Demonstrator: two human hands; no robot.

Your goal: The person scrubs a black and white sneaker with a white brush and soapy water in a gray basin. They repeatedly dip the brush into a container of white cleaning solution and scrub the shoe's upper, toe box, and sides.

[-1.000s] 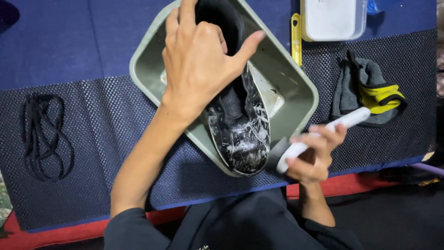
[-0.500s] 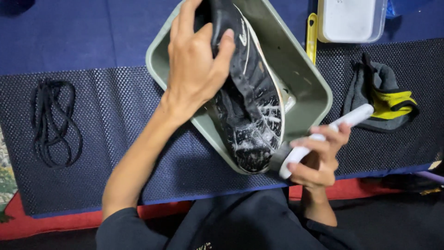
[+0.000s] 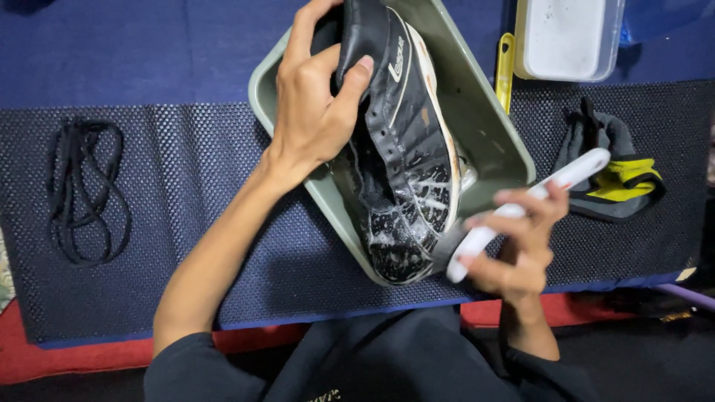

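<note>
A person cleans a black shoe over a green basin.

On the dark mesh mat (image 3: pixel 186 246) stands the grey-green basin (image 3: pixel 488 134). The soapy black shoe (image 3: pixel 406 156) is tilted over the basin, and the left hand (image 3: pixel 316 112) has its fingers closed around the heel part. The right hand (image 3: pixel 518 246) grips a white brush (image 3: pixel 521 212), whose head is touching the toe. Black laces (image 3: pixel 86 190) lie well apart on the left.

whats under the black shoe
The green basin sits under the soapy black shoe, held by the left hand. The basin floor beneath it is mostly hidden.
</note>
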